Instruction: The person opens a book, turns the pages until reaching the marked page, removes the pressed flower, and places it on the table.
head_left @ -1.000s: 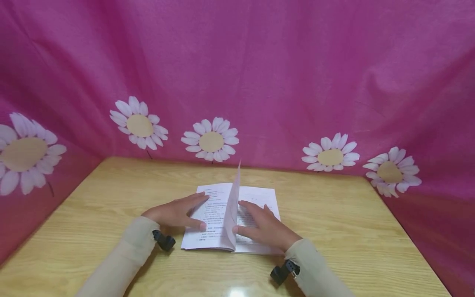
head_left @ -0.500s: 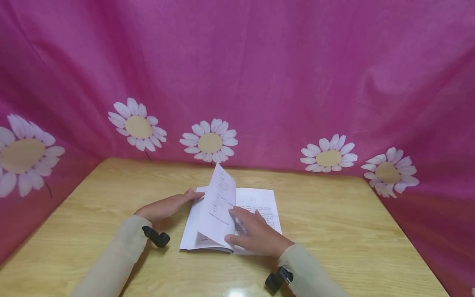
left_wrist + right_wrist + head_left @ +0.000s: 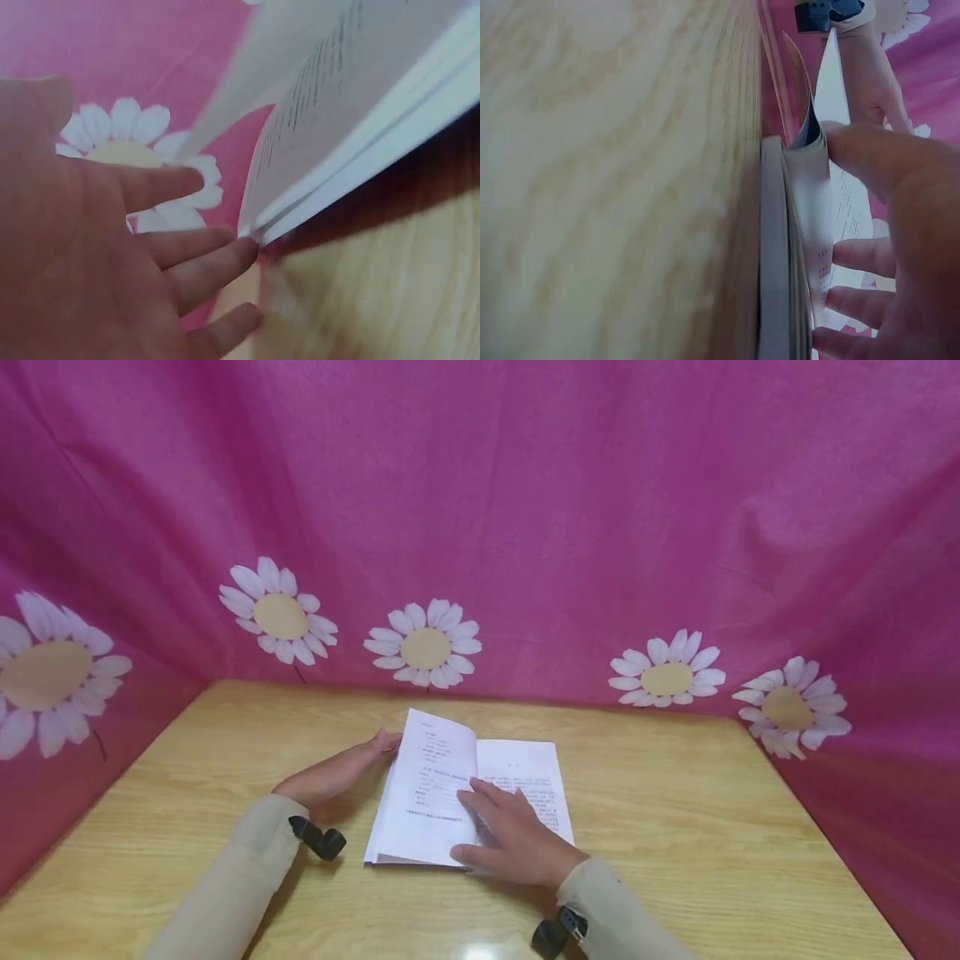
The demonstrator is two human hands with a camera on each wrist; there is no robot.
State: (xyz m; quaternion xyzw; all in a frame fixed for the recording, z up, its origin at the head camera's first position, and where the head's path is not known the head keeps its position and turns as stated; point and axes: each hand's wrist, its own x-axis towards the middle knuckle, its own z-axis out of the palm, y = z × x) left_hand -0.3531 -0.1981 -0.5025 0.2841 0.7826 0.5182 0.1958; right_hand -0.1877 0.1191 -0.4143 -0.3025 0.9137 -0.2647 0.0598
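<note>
An open book (image 3: 525, 764) with printed white pages lies on the table. On its left side a page (image 3: 431, 793) slopes over to the left, its far corner standing up. My left hand (image 3: 337, 774) is at the book's left edge with fingers extended. In the left wrist view, the fingertips of that hand (image 3: 97, 255) are at the edge of the pages (image 3: 322, 127). My right hand (image 3: 521, 843) rests near the middle fold, fingers spread over the paper. The right wrist view shows the thumb (image 3: 877, 154) against a curved leaf by the spine, with the other fingertips touching the page.
The wooden table (image 3: 712, 835) extends on both sides of the book. A pink curtain (image 3: 540, 527) printed with daisies hangs behind and along the sides. A small black camera (image 3: 318, 839) sits on each wrist.
The upright page has swung over to the left and come down. My left hand has drawn back to the book's left edge, while the right shifted slightly left and toward me.
</note>
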